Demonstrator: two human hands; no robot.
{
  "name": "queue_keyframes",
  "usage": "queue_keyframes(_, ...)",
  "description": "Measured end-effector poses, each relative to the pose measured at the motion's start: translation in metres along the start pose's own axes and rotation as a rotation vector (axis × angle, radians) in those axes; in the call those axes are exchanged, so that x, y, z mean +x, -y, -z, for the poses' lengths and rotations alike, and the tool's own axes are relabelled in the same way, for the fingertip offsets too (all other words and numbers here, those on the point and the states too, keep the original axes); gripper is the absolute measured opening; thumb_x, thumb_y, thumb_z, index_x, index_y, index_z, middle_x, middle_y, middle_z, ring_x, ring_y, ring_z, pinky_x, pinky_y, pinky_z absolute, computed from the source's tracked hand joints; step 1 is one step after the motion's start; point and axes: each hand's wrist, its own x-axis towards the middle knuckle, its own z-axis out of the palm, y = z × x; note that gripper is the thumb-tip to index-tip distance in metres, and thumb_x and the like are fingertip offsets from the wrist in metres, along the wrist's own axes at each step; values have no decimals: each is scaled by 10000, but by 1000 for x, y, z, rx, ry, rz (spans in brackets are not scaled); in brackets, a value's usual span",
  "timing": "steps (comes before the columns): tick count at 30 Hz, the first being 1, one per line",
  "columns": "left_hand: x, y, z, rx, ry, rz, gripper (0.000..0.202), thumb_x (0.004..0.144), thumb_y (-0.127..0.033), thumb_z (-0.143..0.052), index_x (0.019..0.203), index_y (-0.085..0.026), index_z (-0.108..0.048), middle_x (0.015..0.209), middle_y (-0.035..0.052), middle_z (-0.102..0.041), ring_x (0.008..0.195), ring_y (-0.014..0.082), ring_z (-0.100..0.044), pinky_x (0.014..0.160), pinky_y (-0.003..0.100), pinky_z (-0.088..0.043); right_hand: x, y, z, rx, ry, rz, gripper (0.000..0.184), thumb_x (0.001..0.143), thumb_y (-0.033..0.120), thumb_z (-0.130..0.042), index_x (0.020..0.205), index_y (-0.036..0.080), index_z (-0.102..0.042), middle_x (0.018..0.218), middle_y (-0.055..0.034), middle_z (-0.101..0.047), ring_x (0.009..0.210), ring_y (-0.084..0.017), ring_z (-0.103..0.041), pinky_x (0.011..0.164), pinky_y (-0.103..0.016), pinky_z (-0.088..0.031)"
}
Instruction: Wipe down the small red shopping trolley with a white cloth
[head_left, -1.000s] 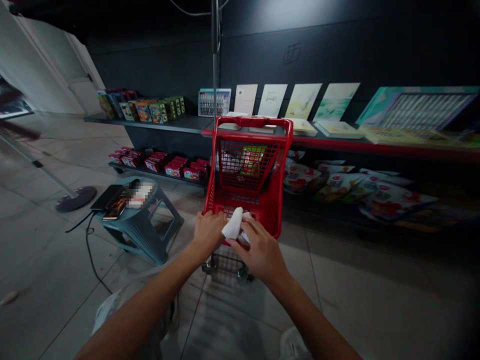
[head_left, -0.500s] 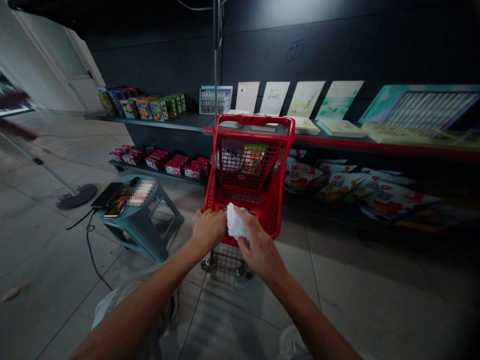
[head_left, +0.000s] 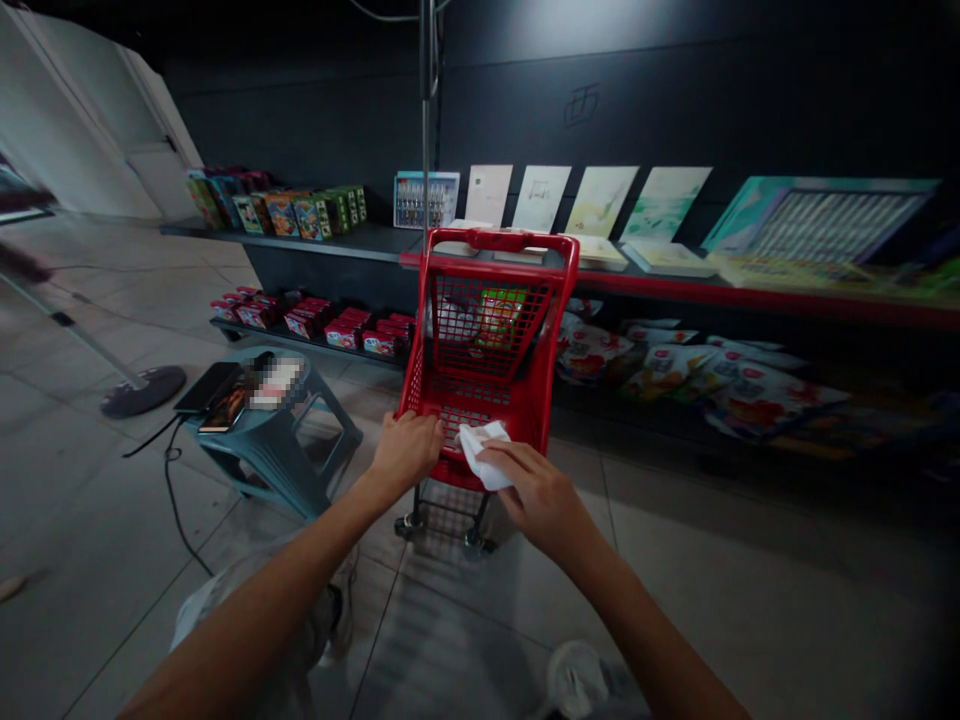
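A small red plastic shopping cart point(head_left: 534, 385) stands in front of me, with colourful packages point(head_left: 499, 318) showing through its grid. My left hand point(head_left: 405, 450) is closed over the cart's near left rim, its fingers curled. In my right hand point(head_left: 536, 490), a crumpled white tissue point(head_left: 486, 450) is pinched between thumb and fingers, at the cart's near edge. Whether the tissue touches the plastic I cannot tell.
Left of the cart is a blue-grey stool point(head_left: 300, 450) bearing a phone point(head_left: 225, 405) and other items. Behind, a shelf point(head_left: 367, 240) holds boxes and books, with snack bags point(head_left: 757, 390) lower down. A round-based pole stand point(head_left: 142, 390) is at far left.
My right hand has moved slightly right and away from my left hand, and the tissue is more spread out. My left hand remains on the cart's rim.
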Motion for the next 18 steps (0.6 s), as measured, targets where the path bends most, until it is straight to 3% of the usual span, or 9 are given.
queue_keyframes(7,-3,5,1,-44,-8,-98,448,1094,-325,-256,1018,-168,-669,1047,103,-741,1062,267,-614,983,466,-380,-16,-20,19,-6,-29,0,460,854,44,-508,1256,214,-655,1327,-99,-660,1261,-252,-600,1129,-458,-487)
queue_keyframes(12,-10,2,-4,-200,-67,-101,439,1101,-335,-229,1263,-200,-614,1283,93,-692,1194,228,-574,1062,442,-368,-16,-12,19,-58,-29,-107,461,897,95,-487,1330,191,-615,1373,-114,-641,1295,-262,-587,1133,-442,-473)
queue_keyframes(15,-14,-1,-4,-350,-61,-47,454,1099,-359,-218,1402,-212,-524,1405,95,-636,1277,217,-558,1125,458,-357,-6,-2,15,-86,2,-224,484,929,124,-463,1400,173,-558,1388,-126,-642,1253,-266,-623,1065,-415,-501)
queue_keyframes(18,-17,1,0,-459,-23,-85,472,1073,-319,-246,1493,-208,-431,1487,112,-567,1366,227,-511,1167,487,-350,12,7,10,-113,97,-338,406,955,149,-457,1337,182,-588,1283,-121,-702,1089,-245,-696,916,-340,-518)
